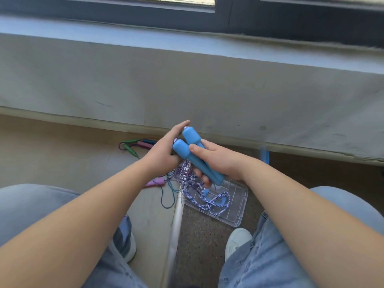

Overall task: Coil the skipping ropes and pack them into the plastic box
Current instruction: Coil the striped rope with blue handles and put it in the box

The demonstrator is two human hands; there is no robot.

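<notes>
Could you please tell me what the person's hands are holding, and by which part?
The right hand grips both blue handles together around their narrower lower shafts. The left hand lies against them; whether it holds the cord is hidden.

An indoor room, type unclear: beige floor (52,154), grey wall (187,84) under a dark-framed window (228,19).

Daylight comes from the window (166,0) at 12 o'clock, where it glows too bright. The wall (187,84) below is grey-blue, in soft shade. The floor (322,175) at 3 o'clock is dark. Lines bend near the edges. Everything looks a little fuzzy.
</notes>
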